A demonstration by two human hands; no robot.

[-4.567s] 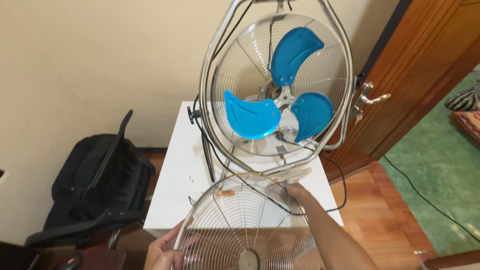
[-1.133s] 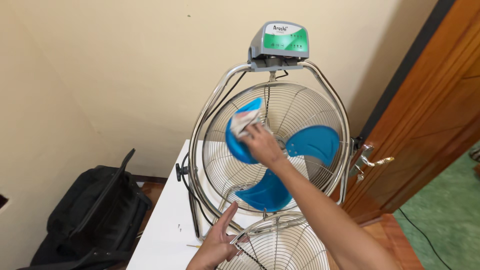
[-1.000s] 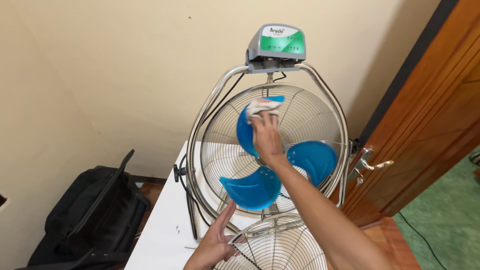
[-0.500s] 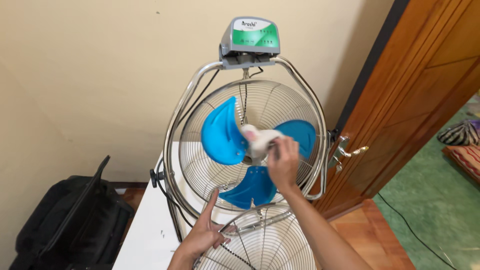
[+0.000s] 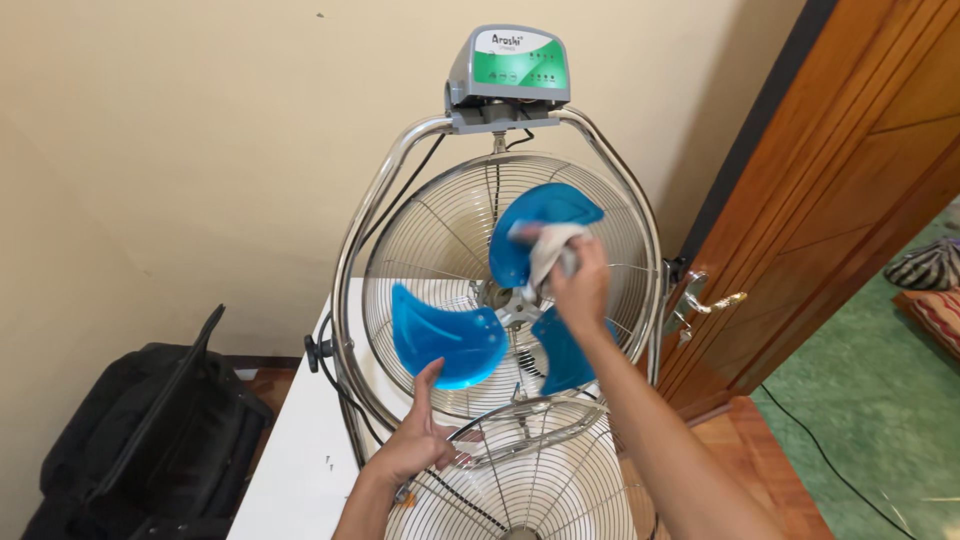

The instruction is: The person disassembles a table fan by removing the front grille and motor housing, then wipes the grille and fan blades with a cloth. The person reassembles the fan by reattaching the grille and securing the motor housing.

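A pale cloth is pressed to the upper blue fan blade inside the rear wire grille, clenched in the right hand. The left hand, fingers loosely open, steadies the detached front grille below, on the white table

head view; looks down-forward; close above fan; single view
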